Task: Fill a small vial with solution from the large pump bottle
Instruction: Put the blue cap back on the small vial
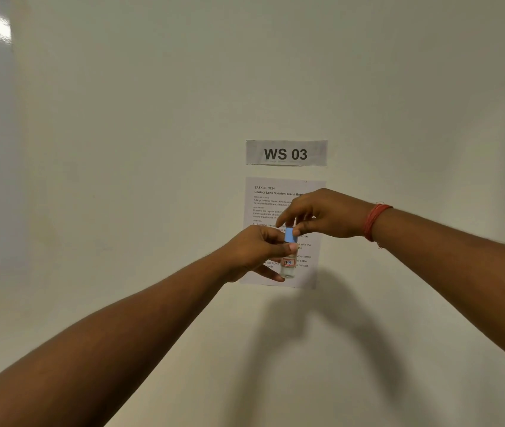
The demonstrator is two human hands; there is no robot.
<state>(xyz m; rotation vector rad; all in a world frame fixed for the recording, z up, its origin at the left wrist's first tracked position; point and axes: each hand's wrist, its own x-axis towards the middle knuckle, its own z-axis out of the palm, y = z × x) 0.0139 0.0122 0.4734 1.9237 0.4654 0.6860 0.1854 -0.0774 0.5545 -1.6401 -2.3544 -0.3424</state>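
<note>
While the left hand (257,251) grips the small vial (288,263) upright, the right hand (322,215) pinches its blue cap (290,234). Both are raised before a wall sheet (275,198).

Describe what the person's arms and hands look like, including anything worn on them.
Both forearms are bare: no sleeves reach into view and neither hand wears a glove. The left hand and its wrist carry no ring, watch or band that shows. The right hand has a band of red-orange thread wound several times round the wrist, with a loose end hanging below it.
</note>
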